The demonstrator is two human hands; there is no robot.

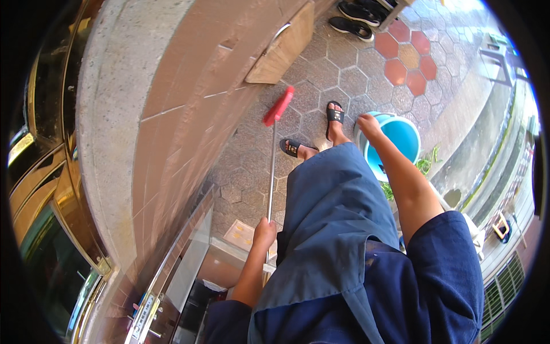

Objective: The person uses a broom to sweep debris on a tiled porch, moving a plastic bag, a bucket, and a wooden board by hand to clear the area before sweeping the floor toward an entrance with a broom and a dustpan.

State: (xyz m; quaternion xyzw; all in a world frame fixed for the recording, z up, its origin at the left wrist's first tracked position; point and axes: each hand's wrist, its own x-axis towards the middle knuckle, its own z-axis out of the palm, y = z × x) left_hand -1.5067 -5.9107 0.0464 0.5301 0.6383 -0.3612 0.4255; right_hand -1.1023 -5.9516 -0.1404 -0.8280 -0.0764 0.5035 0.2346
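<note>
My left hand (265, 233) is closed around the metal pole (272, 172) of a long-handled broom. Its red head (279, 106) rests at the foot of the tiled wall, ahead and to my left. On the other side, my right hand (369, 125) grips a light-blue plastic bucket (406, 135) at its near-left rim, by the handle. The bucket is tilted with its mouth towards me, and my forearm hides part of it. Whether my fingers hold the rim or only the handle is hard to see. A blue-grey apron (335, 198) covers my front.
Hexagonal paving (335, 73) lies around my sandalled feet (335, 118). A wooden board (281, 47) leans on the brown tiled wall (172, 99). Black shoes (351, 28) stand ahead by a rack. Green leaves (427, 161) lie beside the bucket. A step (240, 234) is at lower left.
</note>
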